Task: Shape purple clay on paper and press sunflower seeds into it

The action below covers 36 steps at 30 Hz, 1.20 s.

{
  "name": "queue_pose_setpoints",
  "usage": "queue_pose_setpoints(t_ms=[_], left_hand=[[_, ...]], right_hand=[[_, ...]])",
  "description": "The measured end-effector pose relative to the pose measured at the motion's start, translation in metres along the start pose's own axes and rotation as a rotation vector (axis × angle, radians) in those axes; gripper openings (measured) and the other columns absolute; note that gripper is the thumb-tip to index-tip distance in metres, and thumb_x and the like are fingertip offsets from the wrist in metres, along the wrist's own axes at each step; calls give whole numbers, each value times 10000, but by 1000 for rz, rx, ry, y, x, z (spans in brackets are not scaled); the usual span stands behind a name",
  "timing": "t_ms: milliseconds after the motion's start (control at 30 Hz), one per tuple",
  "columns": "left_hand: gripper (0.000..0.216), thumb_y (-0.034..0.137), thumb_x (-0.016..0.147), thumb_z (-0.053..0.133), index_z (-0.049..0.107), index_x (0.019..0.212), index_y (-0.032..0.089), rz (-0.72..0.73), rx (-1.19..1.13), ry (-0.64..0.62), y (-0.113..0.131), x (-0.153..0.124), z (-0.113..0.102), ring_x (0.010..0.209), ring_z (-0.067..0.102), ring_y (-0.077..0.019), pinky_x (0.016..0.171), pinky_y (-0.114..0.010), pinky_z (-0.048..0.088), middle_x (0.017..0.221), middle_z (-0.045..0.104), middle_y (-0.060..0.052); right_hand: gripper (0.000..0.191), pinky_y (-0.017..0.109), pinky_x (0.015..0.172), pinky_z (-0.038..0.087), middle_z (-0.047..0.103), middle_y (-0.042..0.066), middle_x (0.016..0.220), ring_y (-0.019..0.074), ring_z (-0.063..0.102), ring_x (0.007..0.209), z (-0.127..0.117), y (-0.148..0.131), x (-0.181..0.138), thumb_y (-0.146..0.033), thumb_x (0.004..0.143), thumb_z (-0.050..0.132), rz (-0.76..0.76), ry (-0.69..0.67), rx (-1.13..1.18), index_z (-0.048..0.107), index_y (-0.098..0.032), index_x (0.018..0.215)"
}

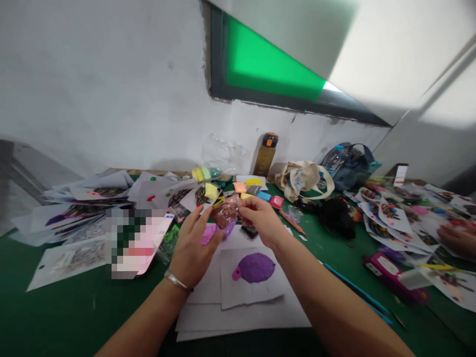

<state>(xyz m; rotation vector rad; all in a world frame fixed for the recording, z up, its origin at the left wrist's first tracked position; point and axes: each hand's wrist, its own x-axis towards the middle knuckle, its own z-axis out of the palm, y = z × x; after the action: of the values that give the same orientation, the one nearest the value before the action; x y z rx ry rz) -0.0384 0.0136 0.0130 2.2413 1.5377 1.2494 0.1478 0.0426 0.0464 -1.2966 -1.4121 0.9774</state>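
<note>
The right hand point(261, 218) pinches a brown packet point(225, 214), the half-open left hand point(191, 248) seemingly steadying it from nine o'clock.

Brown clear-plastic packet point(226, 212) between my left grip point(191, 243) and right grip point(260, 218). White paper sheets point(204, 317) before me on green tabletop point(67, 317); flat purple oval clay-like piece point(256, 267) on top sheet. Pink-screened phone point(154, 243) left of left grip; tall brown bottle point(265, 156) behind packet; cream cloth bag point(290, 184) right of bottle.
</note>
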Motion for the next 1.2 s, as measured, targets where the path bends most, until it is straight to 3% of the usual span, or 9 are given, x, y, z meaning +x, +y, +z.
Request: queue_pose_setpoints(t_ms=[100,167,233,333,567,733,900,1033,1200], left_hand=[[732,469,786,642,364,1406,197,-251,-444,-109,16,1,-6,1166,545,-296,948,-462,466,1345,517,-152],[642,430,786,649,456,1334,156,-452,-759,-302,26,0,-8,914,649,-242,764,-380,537,1099,660,-132],[469,394,774,667,606,1147,118,-556,-911,-438,33,-2,-8,668,608,-162,608,-286,506,816,678,-65],[328,365,722,727,679,927,113,-609,-1003,-470,37,-3,-5,561,499,-100,548,-232,439,650,600,0],[371,351,684,790,655,983,178,-765,-1056,-518,33,-4,-1,605,553,-98,566,-217,448,737,633,8],[332,288,675,804,657,943,159,-804,-1076,-537,32,-5,1,619,588,-105,531,-188,444,739,648,-5],[336,228,629,842,680,911,142,-871,-1261,-511,33,-5,0,523,554,-67,465,-146,422,669,628,10],[381,205,598,869,688,929,152,-950,-1444,-520,34,-6,-3,517,549,-43,469,-117,432,685,634,4],[489,345,656,837,636,1077,199,-1005,-1381,-574,37,-6,-5,563,609,-110,468,-191,509,721,644,-10]], right_hand=[[175,238,561,474,558,-25,671,109,531,597,-11,2,-37,-329,719,635,107,-23,228,546,-184,754],[199,234,576,479,561,-29,681,103,530,611,-13,6,-56,-318,692,694,200,-36,391,559,-182,749],[208,225,574,469,568,-30,688,94,526,603,-14,11,-68,-300,685,724,257,-55,470,574,-179,763],[218,237,582,471,581,-20,733,103,546,626,-16,18,-76,-325,720,725,293,-95,543,611,-181,837],[228,257,618,460,606,19,726,114,567,637,-23,24,-78,-357,762,708,323,-233,601,679,-138,818],[211,271,634,451,617,30,719,123,564,658,-26,29,-78,-329,778,693,343,-311,636,697,-124,826],[203,221,580,380,595,6,627,92,525,588,-25,31,-77,-323,776,698,280,-275,556,670,-131,716],[195,222,579,370,602,7,639,92,525,586,-27,29,-79,-320,781,699,266,-318,666,663,-138,718],[198,235,584,367,596,6,627,102,521,593,-28,26,-80,-323,786,690,263,-303,599,670,-140,715]])
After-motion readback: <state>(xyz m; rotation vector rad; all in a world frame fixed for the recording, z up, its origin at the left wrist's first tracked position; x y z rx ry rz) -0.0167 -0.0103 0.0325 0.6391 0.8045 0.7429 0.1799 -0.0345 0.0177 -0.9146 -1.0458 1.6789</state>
